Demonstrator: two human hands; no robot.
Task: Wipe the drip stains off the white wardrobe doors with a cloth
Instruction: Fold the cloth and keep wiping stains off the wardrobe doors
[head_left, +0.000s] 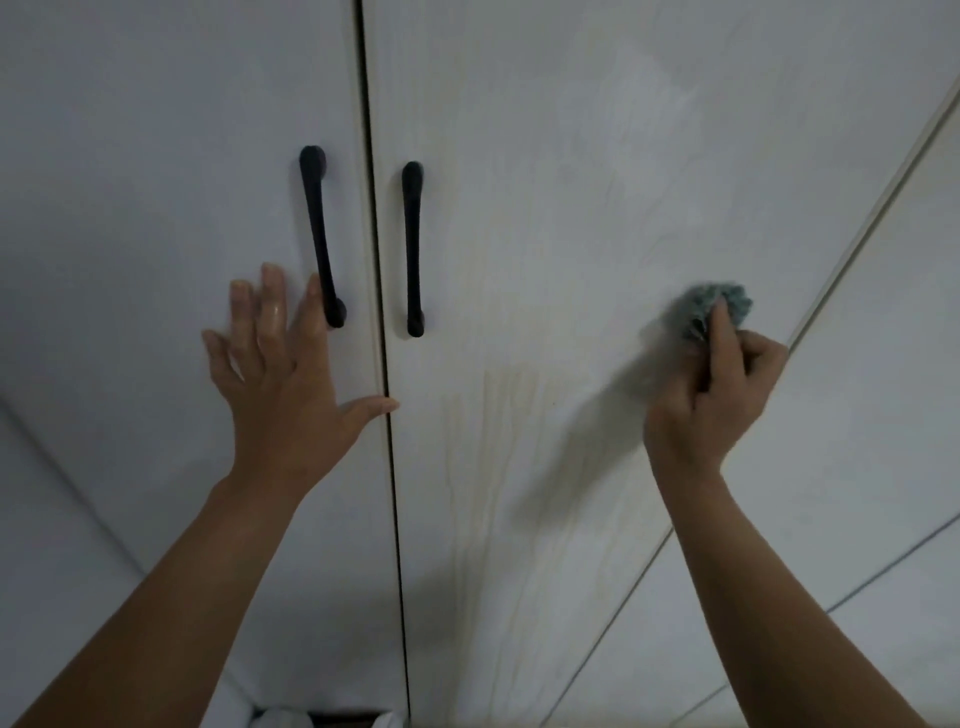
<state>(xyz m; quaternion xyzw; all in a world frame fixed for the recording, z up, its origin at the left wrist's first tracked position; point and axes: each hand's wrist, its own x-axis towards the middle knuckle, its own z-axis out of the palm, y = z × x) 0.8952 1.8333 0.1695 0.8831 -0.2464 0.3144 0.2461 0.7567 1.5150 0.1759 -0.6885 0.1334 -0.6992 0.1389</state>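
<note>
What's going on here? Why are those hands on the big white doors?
A person is busy cleaning. The right hand grips a bunched blue-green cloth against the white wardrobe's right door. The left hand lies flat, fingers spread, on the left door beside its black handle. Faint yellowish drip streaks show on the right door, lower down and to the left of the cloth, not yet wiped.

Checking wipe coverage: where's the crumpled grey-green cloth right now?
Head view, right side: the crumpled grey-green cloth is gripped in the right hand against the right white wardrobe door, near its right edge.
</note>
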